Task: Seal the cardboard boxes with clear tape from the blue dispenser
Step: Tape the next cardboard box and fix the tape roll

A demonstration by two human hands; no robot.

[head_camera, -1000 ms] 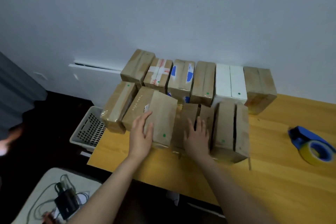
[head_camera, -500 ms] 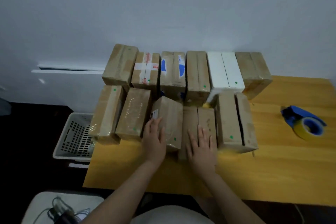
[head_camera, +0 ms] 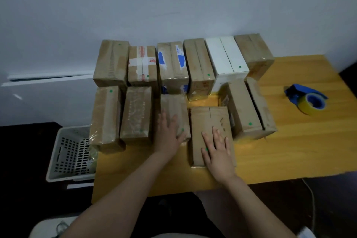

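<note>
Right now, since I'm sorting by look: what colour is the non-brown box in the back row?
White box, clearest in the head view.

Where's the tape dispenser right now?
In the head view the dispenser lies alone on the right side of the table, apart from and to the right of the rightmost front-row box.

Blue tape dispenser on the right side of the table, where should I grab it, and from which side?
Probably the blue frame behind the tape roll, taken from above with the right hand, the nearer one. The blue tape dispenser lies apart from the boxes with its roll end toward you, so the frame is open to a top grip.
</note>
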